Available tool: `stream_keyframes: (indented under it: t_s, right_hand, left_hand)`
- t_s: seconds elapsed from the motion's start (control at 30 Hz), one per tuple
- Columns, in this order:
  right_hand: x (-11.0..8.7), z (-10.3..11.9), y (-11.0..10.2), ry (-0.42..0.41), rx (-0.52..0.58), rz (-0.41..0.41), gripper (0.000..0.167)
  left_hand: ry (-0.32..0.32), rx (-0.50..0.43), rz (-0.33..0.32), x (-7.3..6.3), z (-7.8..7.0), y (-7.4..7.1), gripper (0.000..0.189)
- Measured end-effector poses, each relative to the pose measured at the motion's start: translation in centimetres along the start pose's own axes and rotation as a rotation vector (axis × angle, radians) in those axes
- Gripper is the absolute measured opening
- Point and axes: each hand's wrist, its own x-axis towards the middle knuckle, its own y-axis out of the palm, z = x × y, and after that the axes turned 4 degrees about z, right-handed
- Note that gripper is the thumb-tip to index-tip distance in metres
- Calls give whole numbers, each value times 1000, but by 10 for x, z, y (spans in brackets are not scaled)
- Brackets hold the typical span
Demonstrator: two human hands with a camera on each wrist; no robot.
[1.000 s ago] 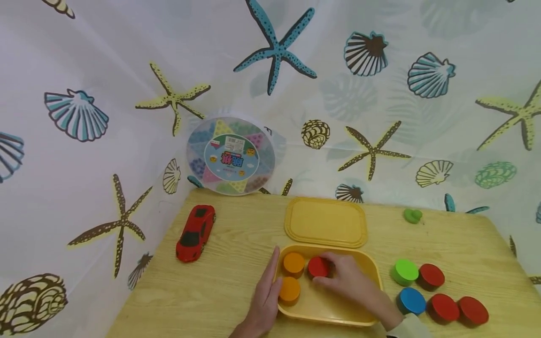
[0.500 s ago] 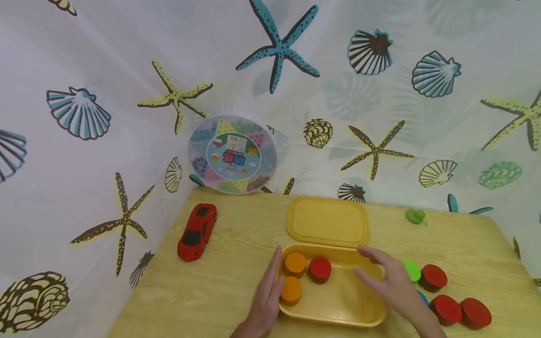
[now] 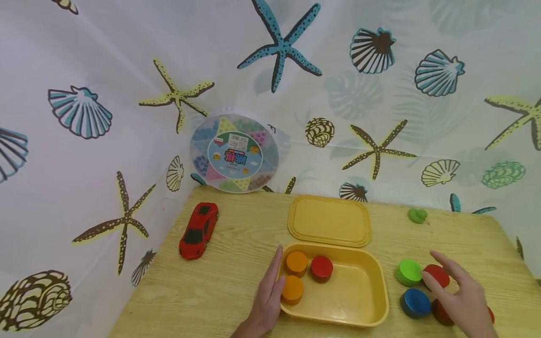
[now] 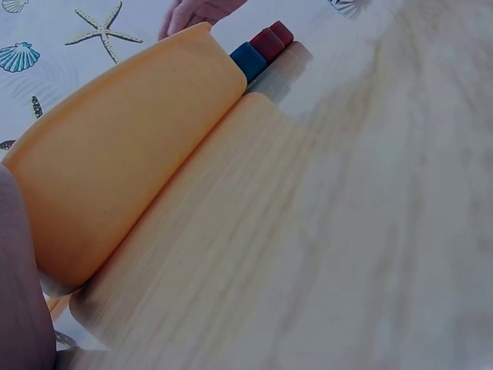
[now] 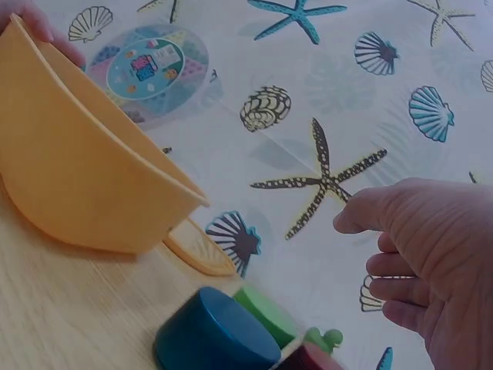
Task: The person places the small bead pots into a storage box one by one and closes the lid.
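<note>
My left hand (image 3: pixel 267 298) rests with straight fingers against the left wall of a yellow-orange plastic box (image 3: pixel 338 321). Inside the box sit two orange cylinders (image 3: pixel 297 263) and one red cylinder (image 3: pixel 321 268). My right hand (image 3: pixel 460 295) hovers over the loose cylinders to the right of the box, thumb and fingers spread, holding nothing. Near it are a green cylinder (image 3: pixel 409 272), a blue cylinder (image 3: pixel 415 303) and a red cylinder (image 3: pixel 438 276). Two more red ones are partly hidden behind that hand. The right wrist view shows the blue cylinder (image 5: pixel 216 335) below the hand.
A flat yellow lid (image 3: pixel 329 220) lies behind the box. A red toy car (image 3: pixel 198 231) is at the left, and a small green figure (image 3: pixel 417 215) at the back right. A round game box (image 3: pixel 234 154) leans on the patterned cloth (image 3: pixel 317 103) behind the wooden table (image 3: pixel 236 267).
My right hand has let go of the red cylinder in the box and moved right, over the loose cylinders. The left hand stays against the box.
</note>
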Motion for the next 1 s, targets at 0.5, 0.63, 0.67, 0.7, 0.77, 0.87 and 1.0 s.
stream_keyframes:
  t_s: [0.5,0.63,0.67,0.7,0.77,0.87,1.0]
  right_hand:
    - [-12,-67,-22,507,-13,9,84]
    - [-15,-83,-22,564,22,69,97]
    - [-16,-87,-22,566,24,79,99]
    - [-17,-92,-21,568,27,84,101]
    - [-19,-101,-17,572,31,80,100]
    - [-22,-114,-10,606,42,46,99]
    - [-30,-130,0,656,100,-55,99]
  left_hand:
    - [-22,8,-2,-1,3,1,59]
    - [-15,10,0,0,3,0,59]
    - [-15,11,0,0,3,0,59]
    - [-18,14,-1,0,3,0,59]
    - [-22,15,-2,0,4,0,59]
    - [-26,19,-4,0,4,0,59]
    - [-20,13,-2,0,4,0,59]
